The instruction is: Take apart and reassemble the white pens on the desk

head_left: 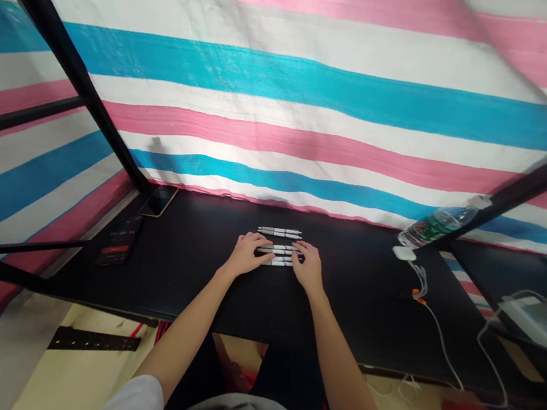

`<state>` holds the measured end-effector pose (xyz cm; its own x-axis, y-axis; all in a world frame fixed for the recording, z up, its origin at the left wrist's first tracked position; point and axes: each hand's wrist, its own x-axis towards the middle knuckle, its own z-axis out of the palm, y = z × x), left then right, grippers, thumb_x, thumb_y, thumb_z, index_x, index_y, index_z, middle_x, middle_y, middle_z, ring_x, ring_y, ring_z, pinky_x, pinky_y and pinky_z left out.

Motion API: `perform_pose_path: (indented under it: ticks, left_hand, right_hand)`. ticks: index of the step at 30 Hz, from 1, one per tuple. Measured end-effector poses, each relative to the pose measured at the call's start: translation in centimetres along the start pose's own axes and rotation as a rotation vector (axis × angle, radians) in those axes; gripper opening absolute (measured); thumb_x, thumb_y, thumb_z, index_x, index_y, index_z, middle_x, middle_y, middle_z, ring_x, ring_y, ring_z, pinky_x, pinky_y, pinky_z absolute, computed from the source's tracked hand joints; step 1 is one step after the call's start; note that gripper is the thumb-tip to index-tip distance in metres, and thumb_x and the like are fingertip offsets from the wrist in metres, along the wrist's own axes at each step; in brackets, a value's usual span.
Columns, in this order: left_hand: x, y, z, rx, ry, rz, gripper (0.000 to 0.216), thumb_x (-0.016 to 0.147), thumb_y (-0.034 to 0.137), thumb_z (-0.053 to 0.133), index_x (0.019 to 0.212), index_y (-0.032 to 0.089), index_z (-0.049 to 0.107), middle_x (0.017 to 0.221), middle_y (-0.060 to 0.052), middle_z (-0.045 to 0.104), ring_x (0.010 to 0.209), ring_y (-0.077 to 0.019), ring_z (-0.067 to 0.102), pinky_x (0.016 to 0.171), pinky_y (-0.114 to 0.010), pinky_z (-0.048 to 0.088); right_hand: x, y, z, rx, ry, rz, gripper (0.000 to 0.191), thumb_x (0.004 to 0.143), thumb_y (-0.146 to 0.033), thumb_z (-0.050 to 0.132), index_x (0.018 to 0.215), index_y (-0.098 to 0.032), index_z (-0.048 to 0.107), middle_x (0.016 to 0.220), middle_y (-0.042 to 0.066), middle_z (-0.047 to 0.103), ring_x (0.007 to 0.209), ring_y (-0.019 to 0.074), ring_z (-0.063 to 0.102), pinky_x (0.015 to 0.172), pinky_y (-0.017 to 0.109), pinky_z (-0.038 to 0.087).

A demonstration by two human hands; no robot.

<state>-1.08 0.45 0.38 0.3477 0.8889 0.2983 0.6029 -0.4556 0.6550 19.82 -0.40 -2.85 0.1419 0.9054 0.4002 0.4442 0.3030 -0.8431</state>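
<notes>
Several white-and-grey pens (282, 250) lie side by side on the black tabletop (184, 267), one in front of another, pointing left and right. My left hand (247, 252) is curled round their left ends, thumb on the near side and fingers on the far side. At their right ends my right hand (306, 265) holds them the same way, so the row is gripped between both hands. Just beyond my fingertips, two more pens (280, 232) rest parallel to the row, apart from it. My fingers partly cover the ends of the held pens.
A phone (118, 242) with a lit screen and a second phone (159, 201) lie at the left. On the right stand a tilted plastic bottle (439, 225) and a white charger (404, 253) with cables. Black frame bars and a striped sheet (288, 93) enclose the table.
</notes>
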Motion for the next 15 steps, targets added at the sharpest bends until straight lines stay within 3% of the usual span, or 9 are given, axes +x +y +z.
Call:
perform_pose_path:
  ticks: [5, 15]
  left_hand:
    - [-0.19, 0.04, -0.13, 0.082, -0.143, 0.114, 0.049, 0.075, 0.049, 0.071, 0.119, 0.028, 0.067, 0.118, -0.007, 0.064, 0.109, -0.0279, 0.052, 0.091, -0.041, 0.033]
    - [-0.16, 0.27, -0.32, 0.152, -0.180, 0.130, 0.033, 0.082, 0.042, 0.066, 0.111, 0.026, 0.069, 0.116, -0.005, 0.064, 0.107, -0.0246, 0.052, 0.090, -0.039, 0.036]
  right_hand:
    - [-0.11, -0.38, -0.13, -0.018, 0.003, -0.020, 0.013, 0.077, -0.027, 0.062, 0.082, -0.025, 0.073, 0.096, 0.009, 0.067, 0.097, 0.0284, 0.054, 0.097, 0.049, 0.040]
    - [-0.23, -0.17, -0.22, -0.242, -0.033, -0.139, 0.020, 0.085, -0.022, 0.052, 0.084, -0.019, 0.071, 0.091, 0.008, 0.068, 0.090, 0.0239, 0.057, 0.086, 0.040, 0.046]
